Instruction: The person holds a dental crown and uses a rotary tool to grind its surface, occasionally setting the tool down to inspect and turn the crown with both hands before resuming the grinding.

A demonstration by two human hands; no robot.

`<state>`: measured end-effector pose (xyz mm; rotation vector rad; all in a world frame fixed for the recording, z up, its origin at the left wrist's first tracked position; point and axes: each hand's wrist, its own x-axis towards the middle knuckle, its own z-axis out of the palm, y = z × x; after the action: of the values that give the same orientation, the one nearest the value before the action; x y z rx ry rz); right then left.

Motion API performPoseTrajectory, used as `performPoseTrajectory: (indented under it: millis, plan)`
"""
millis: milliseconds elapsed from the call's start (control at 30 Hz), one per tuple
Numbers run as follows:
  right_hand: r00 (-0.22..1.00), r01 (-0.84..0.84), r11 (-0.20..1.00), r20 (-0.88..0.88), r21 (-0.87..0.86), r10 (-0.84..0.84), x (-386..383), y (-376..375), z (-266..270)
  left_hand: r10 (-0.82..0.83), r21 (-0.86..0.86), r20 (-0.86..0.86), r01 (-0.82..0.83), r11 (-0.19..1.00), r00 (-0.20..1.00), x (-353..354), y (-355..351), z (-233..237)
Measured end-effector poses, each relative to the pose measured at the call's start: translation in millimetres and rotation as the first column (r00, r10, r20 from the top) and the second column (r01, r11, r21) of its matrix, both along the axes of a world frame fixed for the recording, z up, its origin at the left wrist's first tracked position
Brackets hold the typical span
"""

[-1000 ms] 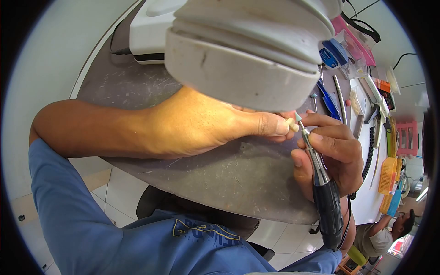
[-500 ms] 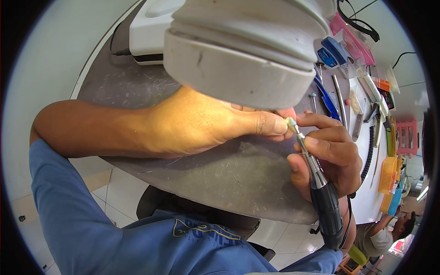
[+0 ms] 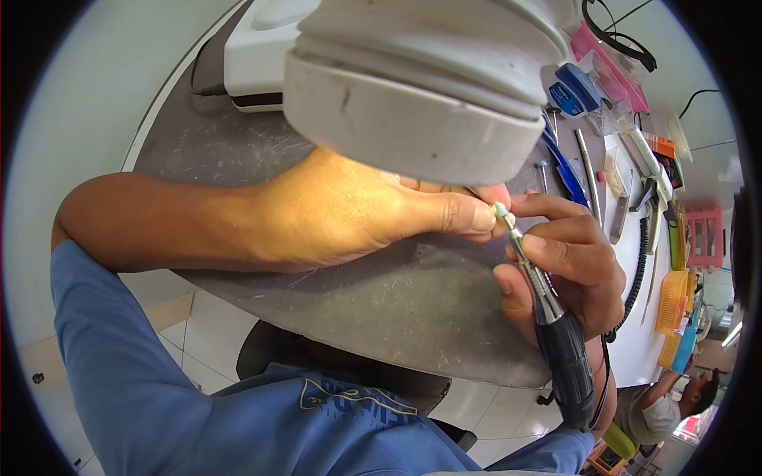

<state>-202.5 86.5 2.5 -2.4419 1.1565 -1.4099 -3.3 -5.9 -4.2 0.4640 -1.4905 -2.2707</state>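
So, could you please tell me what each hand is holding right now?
Left hand: closed, pinching a small cream-coloured piece.
Right hand: closed around a handpiece, its pale green tip at or near that piece.

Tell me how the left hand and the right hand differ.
The left hand pinches a small pale piece; the right hand grips a drill. The left hand is brightly lit; the right hand is dimmer. The left hand is partly hidden by the lamp; the right hand is clear of it. Both are bare and close together.
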Motion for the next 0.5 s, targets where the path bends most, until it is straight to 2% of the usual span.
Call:
performPoseTrajectory:
  millis: [167, 400, 500]
  plan:
    - [1.000, 0.010, 0.997, -0.020, 0.075, -0.008, -1, 4, 6, -0.007, 0.000, -0.036, 0.007, 1.000, 0.999, 0, 0, 0]
    - [0.998, 0.012, 0.996, -0.064, 0.086, -0.006, 4, 9, 15, 0.015, -0.007, -0.025, -0.015, 1.000, 1.000, 1, 2, 1]
    - [0.997, 0.015, 0.997, -0.081, 0.078, -0.008, 5, 10, 14, 0.097, 0.027, -0.040, -0.096, 0.995, 0.995, -2, 3, 0]
